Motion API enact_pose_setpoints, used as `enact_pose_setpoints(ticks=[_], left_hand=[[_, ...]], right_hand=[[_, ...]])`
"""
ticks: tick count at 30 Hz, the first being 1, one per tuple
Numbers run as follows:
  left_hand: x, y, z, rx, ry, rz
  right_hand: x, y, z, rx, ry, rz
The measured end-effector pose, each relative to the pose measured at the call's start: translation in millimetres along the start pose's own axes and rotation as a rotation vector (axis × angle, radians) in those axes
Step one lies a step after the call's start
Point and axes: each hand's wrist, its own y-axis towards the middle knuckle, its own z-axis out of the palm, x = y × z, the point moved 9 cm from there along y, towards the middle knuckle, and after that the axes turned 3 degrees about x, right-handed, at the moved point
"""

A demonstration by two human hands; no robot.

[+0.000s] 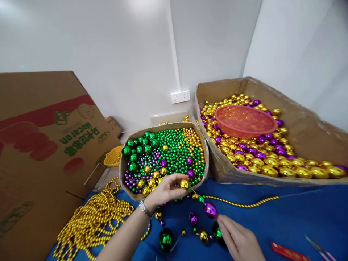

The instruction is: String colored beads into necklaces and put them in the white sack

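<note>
My left hand [167, 188], with a watch on its wrist, pinches a round gold bead [184, 184] over the front rim of the bead box. A thin string runs from that bead down to a small green bead [201, 199] and a larger purple bead [211, 210]. My right hand [236, 235] is closed at the lower end of the purple bead, fingertips pressed together against it. Below my hands, strung beads lie on the blue cloth, among them a big green ball [165, 239], a gold bead [203, 235] and another purple bead [193, 219].
Mixed small beads fill a cardboard box [206, 159] ahead. A larger carton [312, 134] at right holds gold and purple beads and a red basin [244, 121]. Gold bead strands [92, 217] lie left, beside a tall carton [40, 145]. Scissors [318, 248] and a red packet [288, 251] lie at right.
</note>
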Motion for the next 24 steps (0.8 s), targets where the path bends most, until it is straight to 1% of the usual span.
enact_pose_setpoints(ticks=[5, 8, 12, 19, 21, 24], left_hand=[[-24, -4, 2, 0.105, 0.321, 0.109], [-29, -7, 4, 0.17, 0.38, 0.129], [-29, -9, 7, 0.223, 0.409, 0.125], [-33, -8, 6, 0.19, 0.396, 0.133], [-32, -8, 5, 0.176, 0.356, 0.127], [-26, -8, 4, 0.156, 0.223, 0.082]], right_hand=[[2, -5, -4, -0.001, -0.179, -0.098], [1, -7, -5, 0.018, -0.226, -0.097], [2, -9, -6, 0.015, -0.238, -0.093], [-1, -11, -2, 0.012, -0.205, -0.087], [-1, -11, -2, 0.012, -0.218, -0.087], [0, -12, -2, 0.009, -0.239, -0.105]])
